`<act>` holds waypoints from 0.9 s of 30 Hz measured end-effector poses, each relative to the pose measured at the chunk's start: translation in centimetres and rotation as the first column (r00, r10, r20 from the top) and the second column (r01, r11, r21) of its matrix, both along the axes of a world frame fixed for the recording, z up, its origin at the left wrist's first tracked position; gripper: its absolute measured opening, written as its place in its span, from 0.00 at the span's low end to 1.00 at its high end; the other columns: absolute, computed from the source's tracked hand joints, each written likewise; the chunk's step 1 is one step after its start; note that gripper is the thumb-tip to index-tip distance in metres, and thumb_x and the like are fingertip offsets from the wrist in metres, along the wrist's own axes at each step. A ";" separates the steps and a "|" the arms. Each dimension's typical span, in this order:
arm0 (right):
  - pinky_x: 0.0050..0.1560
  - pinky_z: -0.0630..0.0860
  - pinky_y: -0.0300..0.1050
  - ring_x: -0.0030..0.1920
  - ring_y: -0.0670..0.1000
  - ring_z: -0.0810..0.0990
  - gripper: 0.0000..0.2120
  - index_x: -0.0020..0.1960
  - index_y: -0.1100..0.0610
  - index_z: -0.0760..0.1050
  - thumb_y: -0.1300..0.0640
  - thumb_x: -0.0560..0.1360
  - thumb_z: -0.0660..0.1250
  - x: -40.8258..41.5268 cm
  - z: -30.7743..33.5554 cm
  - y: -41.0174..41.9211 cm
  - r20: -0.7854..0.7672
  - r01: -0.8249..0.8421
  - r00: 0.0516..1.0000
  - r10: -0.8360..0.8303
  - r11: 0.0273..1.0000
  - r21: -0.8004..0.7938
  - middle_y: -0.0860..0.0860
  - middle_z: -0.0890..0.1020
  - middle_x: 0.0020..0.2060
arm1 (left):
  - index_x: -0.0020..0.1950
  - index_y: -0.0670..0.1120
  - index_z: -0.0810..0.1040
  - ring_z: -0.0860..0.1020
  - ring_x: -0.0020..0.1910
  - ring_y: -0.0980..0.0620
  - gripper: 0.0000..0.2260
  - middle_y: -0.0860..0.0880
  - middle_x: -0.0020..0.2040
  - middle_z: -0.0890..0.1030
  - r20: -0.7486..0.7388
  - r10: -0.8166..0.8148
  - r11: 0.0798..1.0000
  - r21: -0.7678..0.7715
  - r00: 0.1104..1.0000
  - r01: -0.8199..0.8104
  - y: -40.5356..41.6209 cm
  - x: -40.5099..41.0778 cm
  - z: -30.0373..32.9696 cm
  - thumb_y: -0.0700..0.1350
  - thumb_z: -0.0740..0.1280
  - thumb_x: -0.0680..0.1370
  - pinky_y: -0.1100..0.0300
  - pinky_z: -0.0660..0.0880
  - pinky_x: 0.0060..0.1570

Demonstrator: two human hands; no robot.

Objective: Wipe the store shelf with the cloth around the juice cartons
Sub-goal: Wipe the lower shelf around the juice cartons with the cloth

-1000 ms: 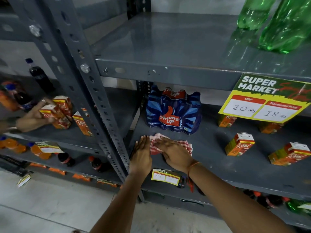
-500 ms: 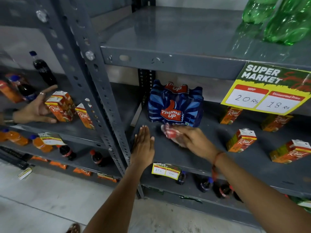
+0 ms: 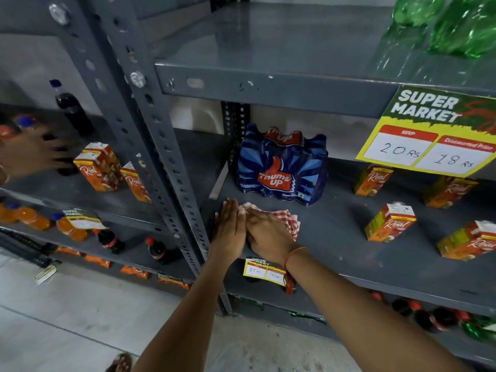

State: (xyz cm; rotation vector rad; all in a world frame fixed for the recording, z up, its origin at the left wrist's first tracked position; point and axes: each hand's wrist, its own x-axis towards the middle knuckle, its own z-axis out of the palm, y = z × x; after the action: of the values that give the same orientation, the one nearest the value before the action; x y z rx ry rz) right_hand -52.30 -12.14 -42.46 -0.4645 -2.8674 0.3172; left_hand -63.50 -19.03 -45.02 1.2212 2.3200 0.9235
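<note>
On the shelf (image 3: 335, 237), 2 flat hands, right (image 3: 268, 234) pressing 1 cloth (image 3: 288, 221), near 5 cartons (image 3: 389, 222).

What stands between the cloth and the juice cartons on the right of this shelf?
Nothing visible. The red-and-white checked cloth lies under the right hand at the shelf's left front; bare grey shelf runs to the nearest orange juice carton. The blue shrink-wrapped Thums Up bottle pack sits behind the cloth.

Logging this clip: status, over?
Right hand flat on cloth, left hand flat on shelf. Thums Up pack just behind; juice cartons to the right.
</note>
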 end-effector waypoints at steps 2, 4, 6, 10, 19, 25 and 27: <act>0.75 0.61 0.50 0.74 0.53 0.66 0.22 0.69 0.58 0.72 0.60 0.76 0.60 1.3 -0.1 -0.5 0.006 -0.077 0.997 0.077 0.997 0.005 0.55 0.73 0.71 | 0.77 0.45 0.51 0.46 0.77 0.56 0.23 0.48 0.79 0.51 0.016 0.004 1.000 -0.018 1.000 -0.003 0.2 -0.2 0.1 0.50 0.46 0.84 0.56 0.37 0.75; 0.74 0.63 0.48 0.71 0.50 0.70 0.20 0.66 0.53 0.75 0.60 0.75 0.62 3.6 -0.2 -1.2 -0.022 -0.130 0.991 0.129 0.991 -0.015 0.51 0.76 0.68 | 0.77 0.44 0.50 0.45 0.77 0.55 0.22 0.47 0.79 0.50 -0.023 -0.015 0.998 -0.061 1.000 0.014 0.3 -0.2 0.2 0.49 0.45 0.84 0.57 0.35 0.74; 0.73 0.64 0.46 0.70 0.48 0.71 0.19 0.65 0.48 0.75 0.59 0.75 0.63 6.4 -0.2 -1.8 -0.018 -0.182 0.983 0.182 0.983 -0.031 0.47 0.79 0.65 | 0.77 0.44 0.48 0.44 0.78 0.54 0.22 0.47 0.80 0.49 -0.102 -0.071 0.992 -0.112 0.992 0.059 0.3 -0.2 0.2 0.48 0.45 0.84 0.57 0.33 0.72; 0.68 0.71 0.43 0.65 0.40 0.74 0.16 0.63 0.44 0.75 0.58 0.79 0.62 10.8 0.6 -1.8 -0.026 -0.207 0.978 0.205 0.967 -0.148 0.40 0.79 0.62 | 0.77 0.45 0.44 0.41 0.77 0.55 0.25 0.48 0.80 0.45 -0.305 -0.149 0.973 -0.217 0.941 0.083 -0.3 0.3 -0.5 0.52 0.44 0.83 0.56 0.32 0.72; 0.73 0.66 0.50 0.70 0.54 0.71 0.21 0.71 0.50 0.69 0.58 0.79 0.59 6.9 0.8 4.4 0.016 0.226 0.974 -0.226 0.974 -0.005 0.52 0.74 0.70 | 0.77 0.45 0.42 0.38 0.76 0.57 0.26 0.50 0.80 0.45 -0.483 -0.180 0.970 -0.234 0.857 0.072 -0.6 0.9 -1.6 0.53 0.42 0.82 0.55 0.31 0.72; 0.71 0.69 0.51 0.71 0.54 0.70 0.24 0.71 0.49 0.68 0.58 0.76 0.60 7.5 -1.2 1.7 0.036 0.251 0.967 -0.253 0.966 0.056 0.49 0.73 0.71 | 0.77 0.45 0.44 0.41 0.77 0.56 0.25 0.49 0.80 0.47 -0.504 -0.179 0.974 -0.212 0.845 0.079 -0.8 0.9 -1.7 0.53 0.43 0.82 0.55 0.34 0.74; 0.68 0.72 0.48 0.69 0.51 0.74 0.24 0.69 0.48 0.72 0.59 0.74 0.64 9.9 -0.8 0.0 0.013 0.206 0.978 -0.207 0.977 0.059 0.47 0.76 0.68 | 0.77 0.44 0.44 0.42 0.77 0.55 0.25 0.48 0.80 0.47 -0.495 -0.177 0.974 -0.210 0.851 0.081 -0.7 1.0 -1.4 0.52 0.44 0.82 0.54 0.36 0.75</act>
State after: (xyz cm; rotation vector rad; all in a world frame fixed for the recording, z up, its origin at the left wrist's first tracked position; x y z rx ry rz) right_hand -42.44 -12.11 -43.26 -0.7515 -2.8054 0.1951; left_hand -62.46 -19.77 -46.45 1.6770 2.5949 0.3466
